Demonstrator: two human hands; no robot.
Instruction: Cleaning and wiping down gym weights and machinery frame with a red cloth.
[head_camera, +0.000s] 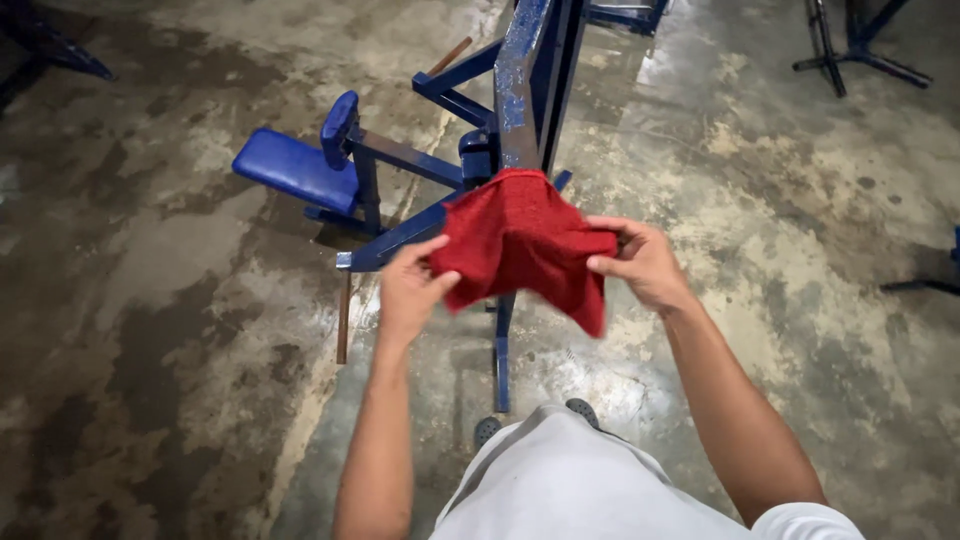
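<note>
A red cloth is draped over the end of a worn blue metal post of a gym machine. My left hand pinches the cloth's left edge between thumb and fingers. On the other side my right hand grips its right edge, and a corner of the cloth hangs down below that hand. Both hands are at about the same height, pulling the cloth apart across the post.
The blue machine has a padded seat to the left and a base bar running toward my feet. The concrete floor is stained and wet. Dark metal stands are at the top right and another frame piece at the right edge.
</note>
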